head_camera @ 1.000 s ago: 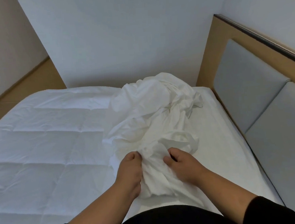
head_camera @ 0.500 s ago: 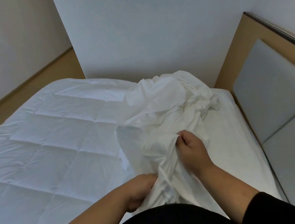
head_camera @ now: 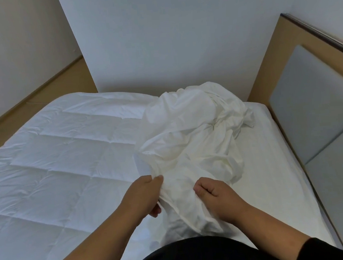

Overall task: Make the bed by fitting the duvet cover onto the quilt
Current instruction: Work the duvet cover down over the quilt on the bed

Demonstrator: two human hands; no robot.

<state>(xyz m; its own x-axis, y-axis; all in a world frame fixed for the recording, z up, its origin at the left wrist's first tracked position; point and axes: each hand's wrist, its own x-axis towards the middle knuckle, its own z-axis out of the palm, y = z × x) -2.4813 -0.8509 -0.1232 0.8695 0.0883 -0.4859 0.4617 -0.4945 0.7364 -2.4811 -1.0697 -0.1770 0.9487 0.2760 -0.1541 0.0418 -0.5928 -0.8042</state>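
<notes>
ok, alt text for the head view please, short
Both hands, left hand and right hand, grip a crumpled white duvet cover bunched on a bed. A white quilt lies spread flat to the left; a padded headboard stands at right.

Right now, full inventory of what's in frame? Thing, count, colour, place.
crumpled white fabric duvet cover: 1, white to cream, heaped on the bed's right half, near end in both hands
white stitched quilt: 1, white, spread flat on the bed's left half
white bed sheet: 1, white, bare strip right of the heap
tan wooden headboard with grey padded panels: 1, tan and grey, along the bed's right edge
tan floor strip: 1, tan, far left by the wall
white wall: white, behind the bed
left hand: 1, fingers grip the cover's edge
right hand: 1, fingers curled round the cover
black sleeves: 2, bottom corners
</notes>
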